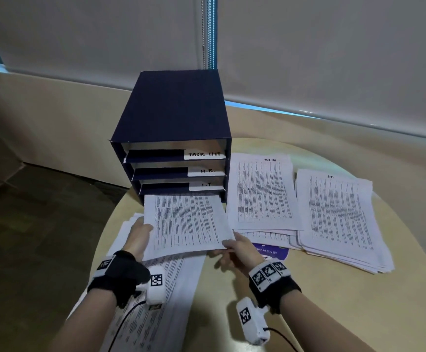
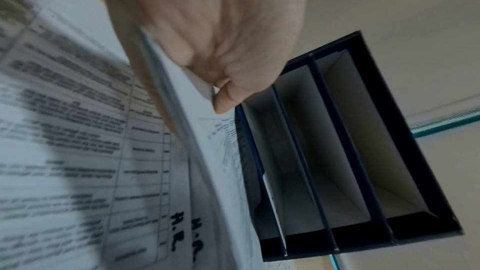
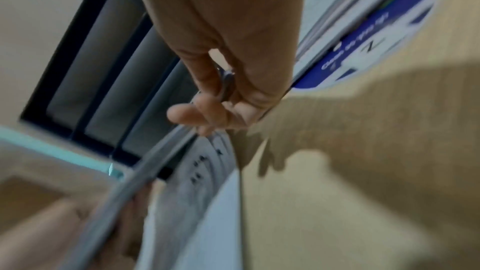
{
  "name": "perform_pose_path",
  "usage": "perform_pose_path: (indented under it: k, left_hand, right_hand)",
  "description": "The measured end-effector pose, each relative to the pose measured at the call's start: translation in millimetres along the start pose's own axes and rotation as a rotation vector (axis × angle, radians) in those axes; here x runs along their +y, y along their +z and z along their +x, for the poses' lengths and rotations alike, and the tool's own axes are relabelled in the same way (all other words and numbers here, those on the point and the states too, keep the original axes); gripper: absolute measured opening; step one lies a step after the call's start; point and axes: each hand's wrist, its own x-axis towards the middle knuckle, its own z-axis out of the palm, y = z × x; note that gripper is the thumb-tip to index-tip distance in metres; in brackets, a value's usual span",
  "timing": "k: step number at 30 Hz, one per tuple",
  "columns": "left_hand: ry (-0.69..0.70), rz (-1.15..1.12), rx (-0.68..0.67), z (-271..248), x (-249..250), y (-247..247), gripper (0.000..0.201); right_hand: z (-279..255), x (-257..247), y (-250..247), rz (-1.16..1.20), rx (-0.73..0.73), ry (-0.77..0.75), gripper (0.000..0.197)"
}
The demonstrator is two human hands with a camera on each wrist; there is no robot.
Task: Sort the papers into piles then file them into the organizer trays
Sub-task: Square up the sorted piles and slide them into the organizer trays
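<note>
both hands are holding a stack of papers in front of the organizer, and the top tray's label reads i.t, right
Not quite. Both the left hand and the right hand do hold the stack of papers in front of the organizer, but the head view shows the top tray's label reading TASK LIST. The I.T label is on the third tray down.

The organizer tray labels read "TASK LIST", "H.R.", "I.T"; papers by the left hand: "H.R."
</note>
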Motion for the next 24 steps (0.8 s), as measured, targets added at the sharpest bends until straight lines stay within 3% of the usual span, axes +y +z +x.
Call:
perform_pose_path:
  k: [2, 5, 7, 10, 14, 19, 24]
  left_hand:
    - [0.017, -0.222, -0.003, -5.6, -7.6, 4.0, 0.037]
    - [-0.025, -0.562, -0.125, -26.2, -15.4, 17.7, 0.066]
    - [-0.036, -0.522, -0.147, -24.9, -16.5, 32.0, 0.067]
    - [-0.097, -0.355, -0.111, 2.1, -11.8, 51.5, 0.043]
    - [-0.106, -0.388, -0.024, 28.7, 12.8, 66.5, 0.026]
    - [-0.061, -0.53, -0.008, 63.4, 44.7, 85.6, 0.037]
    - [-0.088, -0.418, -0.048, 70.8, 45.8, 86.1, 0.04]
  right_hand:
    - [8.4, -9.7, 1.9, 0.145, 0.06, 0.025, 0.025]
    - [23.1, -29.4, 7.2, 0.263, 0.118, 0.047, 0.025]
    - [34.4, -37.7, 12.4, 0.264, 0.122, 0.043, 0.028]
    - [42.0, -41.2, 17.3, 0.204, 0.078, 0.044, 0.022]
    - [33.0, -29.8, 9.9, 0.117, 0.084, -0.011, 0.02]
    - [12.8, -0.7, -9.8, 0.174, 0.085, -0.043, 0.014]
    - [0.4, 22.1, -9.9, 0.132, 0.104, -0.012, 0.014]
